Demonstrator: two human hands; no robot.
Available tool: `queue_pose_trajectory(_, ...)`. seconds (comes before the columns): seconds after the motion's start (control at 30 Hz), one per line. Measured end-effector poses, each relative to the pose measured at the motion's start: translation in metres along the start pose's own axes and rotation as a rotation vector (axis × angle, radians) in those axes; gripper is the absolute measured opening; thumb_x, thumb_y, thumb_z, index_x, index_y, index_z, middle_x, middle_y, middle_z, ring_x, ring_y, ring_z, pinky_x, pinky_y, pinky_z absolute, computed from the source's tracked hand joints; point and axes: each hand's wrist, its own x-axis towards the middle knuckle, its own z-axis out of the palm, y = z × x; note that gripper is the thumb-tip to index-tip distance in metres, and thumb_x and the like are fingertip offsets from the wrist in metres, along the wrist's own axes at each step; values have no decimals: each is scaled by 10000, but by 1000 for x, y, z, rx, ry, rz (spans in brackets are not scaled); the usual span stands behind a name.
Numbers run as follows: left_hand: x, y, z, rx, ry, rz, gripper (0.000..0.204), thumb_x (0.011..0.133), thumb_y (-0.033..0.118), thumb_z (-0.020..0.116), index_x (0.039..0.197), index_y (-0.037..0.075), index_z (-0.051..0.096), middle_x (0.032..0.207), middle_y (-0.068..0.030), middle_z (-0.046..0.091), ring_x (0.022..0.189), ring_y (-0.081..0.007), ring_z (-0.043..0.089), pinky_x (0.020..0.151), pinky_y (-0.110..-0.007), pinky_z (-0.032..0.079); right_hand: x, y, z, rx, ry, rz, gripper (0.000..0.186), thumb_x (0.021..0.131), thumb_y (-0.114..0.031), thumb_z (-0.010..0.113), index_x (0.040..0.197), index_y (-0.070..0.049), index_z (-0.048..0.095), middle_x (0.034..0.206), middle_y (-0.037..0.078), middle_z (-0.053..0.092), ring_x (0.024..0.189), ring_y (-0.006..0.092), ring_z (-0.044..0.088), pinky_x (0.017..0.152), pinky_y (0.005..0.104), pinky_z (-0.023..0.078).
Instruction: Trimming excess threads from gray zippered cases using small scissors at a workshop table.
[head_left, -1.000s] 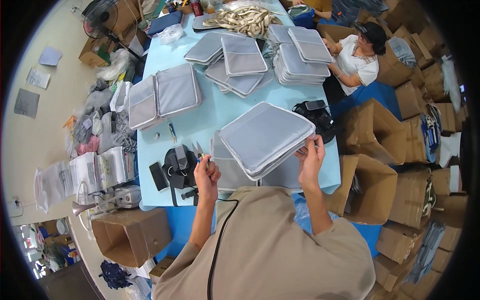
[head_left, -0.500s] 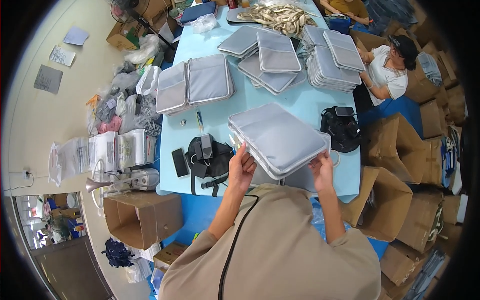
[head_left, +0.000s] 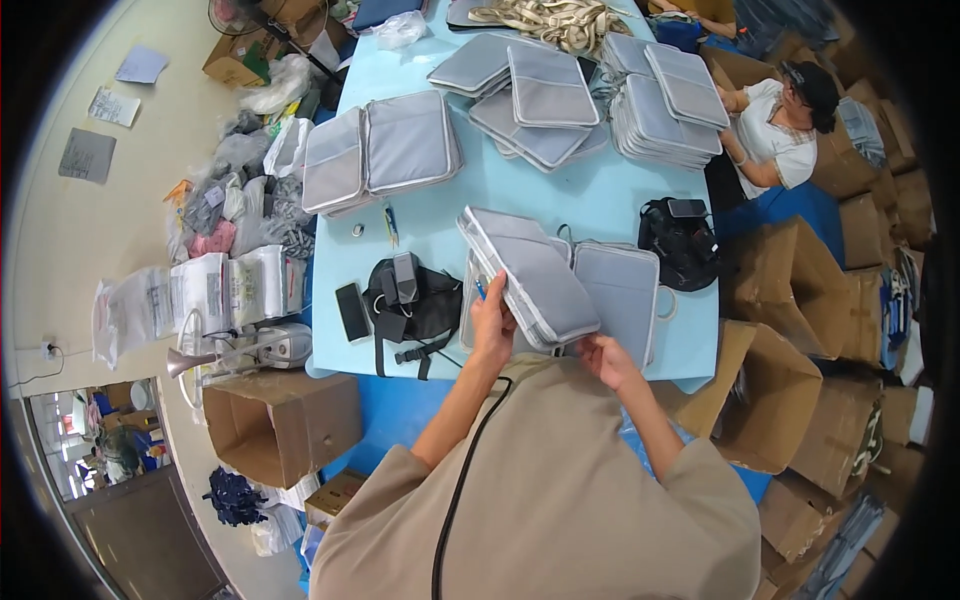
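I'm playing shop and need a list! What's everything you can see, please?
Held case: 1, grey, over the table's near side
Other cases: many, grey, on the table, mostly in stacks
Table: 1, light blue, centre
Straps: uncountable heap, cream, table's far end
Phone: 1, black, table's left
Strapped bags: 2, black, table's left and right
Plastic bags: many, mostly grey and white, left of table
Papers: 3, pale to grey, left wall
Cardboard boxes: many, brown, right side and left
People nearby: 2, one white-topped, upper right
Left hand: 1, bare, gripping the case's left side
Right hand: 1, bare, at its lower edge
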Motion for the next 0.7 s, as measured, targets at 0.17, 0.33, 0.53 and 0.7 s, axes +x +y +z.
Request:
queue_pose_trajectory(0.17,-7,4,14,185,-51,109,263,982,295,780,856,186,576,632,133,425,488,-9,349,458,-244,220,-30,-2,21,-860,227,-258,218,1059,-213,607,1179,-37,652,993,120,779,925,232,746,653,315,583)
queue_pose_trajectory(0.33,-15,-1,17,309,-18,169,260,974,287,791,866,181,579,640,123,441,494,-5,354,462,-241,226,-103,-29,111,-1172,376,-1124,162,987,-116,674,1126,-35,693,1085,129,754,1030,300,711,755,393,593)
queue_pose_trajectory(0.53,2,-10,12,438,-52,178,240,958,289,808,894,168,610,643,118,458,501,-7,360,465,-234,229,-101,-48,167,-1494,-133,-1367,391,830,-18,776,1211,-48,691,1215,101,712,1243,352,620,960,444,555)
queue_pose_trajectory(0.7,11,-12,11,410,-127,111,254,941,279,822,863,162,611,649,115,469,500,-9,350,465,-240,225,-60,-42,155,-1482,-165,-1397,353,851,-13,766,1195,-55,699,1056,84,734,1130,327,633,895,436,557)
